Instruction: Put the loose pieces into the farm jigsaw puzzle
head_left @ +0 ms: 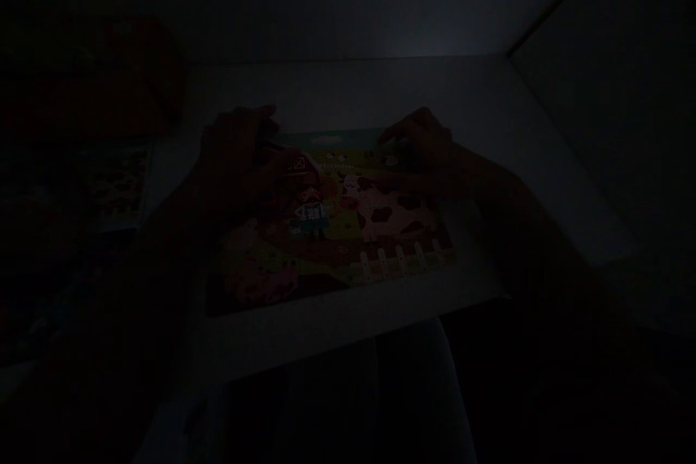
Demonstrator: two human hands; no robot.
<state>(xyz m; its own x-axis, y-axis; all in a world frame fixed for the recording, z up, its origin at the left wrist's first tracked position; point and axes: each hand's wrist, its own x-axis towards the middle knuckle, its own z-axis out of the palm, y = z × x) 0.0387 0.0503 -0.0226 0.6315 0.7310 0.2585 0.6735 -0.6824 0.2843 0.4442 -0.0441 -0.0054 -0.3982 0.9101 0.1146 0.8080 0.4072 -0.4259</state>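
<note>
Head view, very dark: a farm puzzle point(331, 221) lies flat on a pale table point(348, 98). Left hand point(239, 152) rests on its top-left corner, right hand point(421, 145) on its top-right edge, fingers curled; whether either pinches a piece cannot be told. Dim sheet point(117, 185) at left, details lost.

Matt printed cardboard puzzle point(331, 221), smooth table point(348, 98)

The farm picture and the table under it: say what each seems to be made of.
The farm picture looks like flat printed cardboard, perhaps a puzzle: thin, matte, cartoon cow and fence. The table looks like smooth white laminate or painted board; the dim light leaves it open.
</note>
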